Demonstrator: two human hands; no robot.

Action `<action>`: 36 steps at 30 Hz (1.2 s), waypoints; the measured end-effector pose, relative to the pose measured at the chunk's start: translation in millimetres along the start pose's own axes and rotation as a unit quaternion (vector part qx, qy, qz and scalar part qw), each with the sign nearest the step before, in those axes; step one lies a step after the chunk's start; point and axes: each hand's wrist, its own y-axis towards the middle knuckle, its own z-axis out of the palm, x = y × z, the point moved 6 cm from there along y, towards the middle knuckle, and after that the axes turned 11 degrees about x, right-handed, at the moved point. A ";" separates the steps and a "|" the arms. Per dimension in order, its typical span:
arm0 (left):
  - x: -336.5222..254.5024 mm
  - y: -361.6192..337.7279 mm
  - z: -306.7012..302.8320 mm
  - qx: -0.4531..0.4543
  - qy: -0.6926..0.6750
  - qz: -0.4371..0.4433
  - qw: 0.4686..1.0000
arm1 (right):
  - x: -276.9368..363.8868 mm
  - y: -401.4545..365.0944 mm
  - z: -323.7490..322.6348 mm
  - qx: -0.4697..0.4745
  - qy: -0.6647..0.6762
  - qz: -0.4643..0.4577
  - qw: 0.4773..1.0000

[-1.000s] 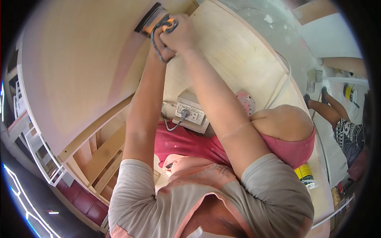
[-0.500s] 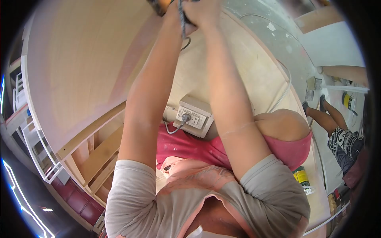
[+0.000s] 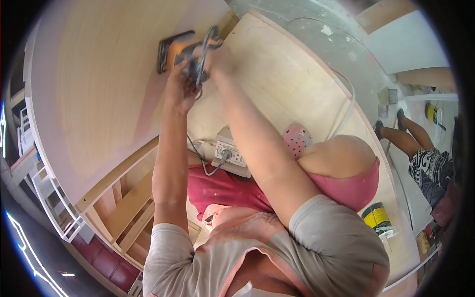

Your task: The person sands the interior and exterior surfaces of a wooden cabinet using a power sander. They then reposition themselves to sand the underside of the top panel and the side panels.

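An orange and dark grey power sander [image 3: 174, 52] lies with its flat pad against the pale wooden panel [image 3: 99, 84]. My left hand [image 3: 182, 88] grips its underside, fingers wrapped round the grey part. Closed over the rear of the body is my right hand [image 3: 217, 60], blurred by motion. A grey cord [image 3: 202, 64] loops over the tool beside my fingers. Between my forearms, a plug [image 3: 225, 154] sits in a white outlet box [image 3: 237, 159] resting near my lap.
A light plywood surface [image 3: 277, 74] spreads under my legs. Near my knee lie a pink clog with holes [image 3: 297, 139] and a black-and-yellow container [image 3: 377, 218]. Open wooden framing [image 3: 129, 208] is at left. Another person's legs [image 3: 410, 136] show at far right.
Both hands have brought the sander down from the top edge and left, so more of it shows. The pink clog has come into view beside my knee.
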 end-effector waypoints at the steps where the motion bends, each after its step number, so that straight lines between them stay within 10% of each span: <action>1: 2.4 -2.5 7.5 0.002 -0.001 0.000 1.000 | -1.1 16.6 -9.8 0.020 0.012 0.026 0.999; 4: -17.7 -31.0 71.4 0.088 0.329 0.091 0.936 | 18.6 40.1 -37.2 0.028 0.184 -0.018 0.982; 9: -5.7 5.3 46.3 0.021 0.329 0.102 0.939 | 20.5 51.5 -36.6 0.084 0.446 0.026 0.891; 17: 18.6 12.5 49.2 0.065 0.271 0.059 0.959 | -19.4 29.4 -16.4 0.088 0.406 0.145 0.898; 29: 71.9 -3.9 -41.7 0.060 0.363 0.068 0.927 | 37.2 69.3 -50.2 0.249 0.370 -0.001 0.895; 30: 72.9 -13.8 -35.2 0.040 0.201 0.004 0.979 | 25.7 70.5 -50.3 0.153 0.401 0.008 0.903; 36: 72.1 -50.8 -41.1 0.012 0.220 0.000 0.975 | 16.6 54.2 -53.5 0.089 0.397 0.050 0.912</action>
